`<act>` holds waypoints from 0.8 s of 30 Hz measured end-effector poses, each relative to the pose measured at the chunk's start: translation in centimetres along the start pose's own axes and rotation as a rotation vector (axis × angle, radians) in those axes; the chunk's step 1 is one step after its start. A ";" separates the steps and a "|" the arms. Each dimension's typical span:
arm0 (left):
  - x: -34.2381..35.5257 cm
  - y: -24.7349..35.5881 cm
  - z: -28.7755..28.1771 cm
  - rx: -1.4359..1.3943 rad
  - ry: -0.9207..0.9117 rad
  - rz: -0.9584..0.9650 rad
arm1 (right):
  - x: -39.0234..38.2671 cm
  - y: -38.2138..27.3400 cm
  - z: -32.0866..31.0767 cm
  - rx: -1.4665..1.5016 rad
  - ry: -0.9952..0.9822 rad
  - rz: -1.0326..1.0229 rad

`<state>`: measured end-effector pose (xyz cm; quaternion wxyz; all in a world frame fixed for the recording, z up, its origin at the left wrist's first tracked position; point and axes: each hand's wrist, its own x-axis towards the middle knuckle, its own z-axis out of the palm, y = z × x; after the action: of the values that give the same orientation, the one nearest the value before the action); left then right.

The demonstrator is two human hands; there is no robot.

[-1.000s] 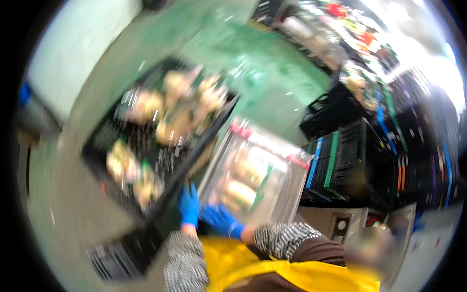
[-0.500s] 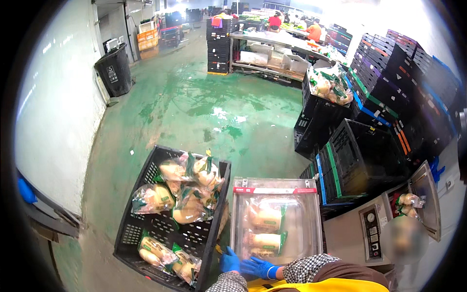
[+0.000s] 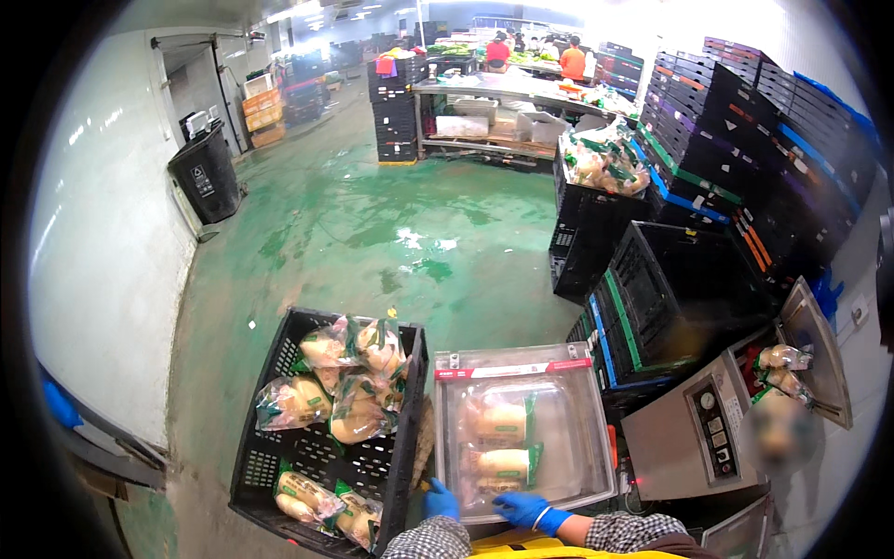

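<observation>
Both my hands wear blue gloves and rest on the near edge of a clear lid (image 3: 521, 424) on a vacuum sealing machine. My left hand (image 3: 441, 500) presses the lid's near left corner. My right hand (image 3: 521, 509) lies flat on the lid's front rim. Under the lid lie three bagged pale vegetables (image 3: 503, 438) in a column. Left of the machine stands a black plastic crate (image 3: 270, 456) with several bagged vegetables (image 3: 335, 382) in it.
A second sealing machine (image 3: 698, 438) with its lid up stands to the right, a blurred person beside it. Stacks of black crates (image 3: 726, 121) line the right side. A black bin (image 3: 207, 172) stands by the left wall. People work at a far table (image 3: 521, 88). Green wet floor (image 3: 391, 233).
The view has swung up and steadied, showing more of the room. My hands stay on the near edge of the shut clear lid.
</observation>
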<state>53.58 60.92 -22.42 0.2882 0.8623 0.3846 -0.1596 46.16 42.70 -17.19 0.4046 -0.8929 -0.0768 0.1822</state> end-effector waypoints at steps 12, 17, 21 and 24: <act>2.0 -2.2 2.8 0.006 0.059 0.031 | 4.1 6.6 -9.4 1.128 -0.124 0.898; -0.4 -0.1 -0.7 0.068 -0.048 -0.031 | 4.5 4.9 -10.2 1.114 -0.117 0.987; 0.0 0.0 -0.8 0.082 -0.073 0.003 | 5.0 5.5 -9.9 1.098 -0.097 1.020; 0.4 -0.2 -0.6 0.071 -0.124 -0.013 | 5.1 6.0 -9.2 1.049 -0.040 1.046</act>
<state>53.67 61.62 -22.21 0.2795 0.8580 0.3656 -0.2281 54.32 33.82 -17.43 0.6371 -0.4986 0.4485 0.3800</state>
